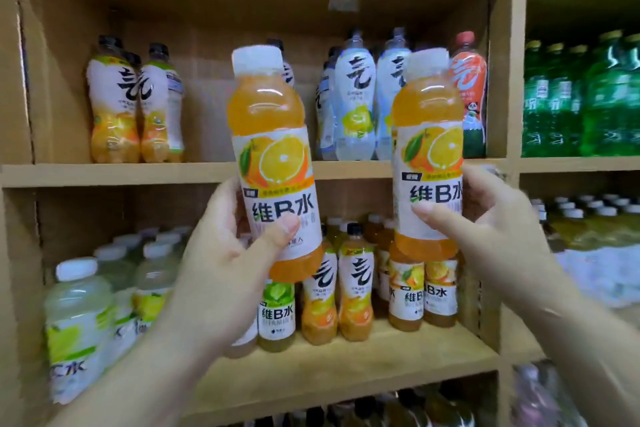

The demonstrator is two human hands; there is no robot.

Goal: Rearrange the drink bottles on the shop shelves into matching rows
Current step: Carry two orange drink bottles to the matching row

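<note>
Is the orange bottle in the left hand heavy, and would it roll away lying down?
Probably heavy for its size: the orange bottle looks full to the neck. Its round body would likely roll on its side.

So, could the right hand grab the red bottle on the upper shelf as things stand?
Probably not: the right hand grips an orange bottle, so its fingers are taken. The red bottle itself looks unblocked on the shelf.

Left-hand bottle (273,156): orange drink, white cap, white label, orange-and-yellow citrus print, black lettering. Right-hand bottle (429,149): same colours. Right of the right hand (491,218): green bottles (581,97). Below the left hand (221,253): pale yellow bottles (79,315), white caps. Shelves (104,173): light wood.
</note>
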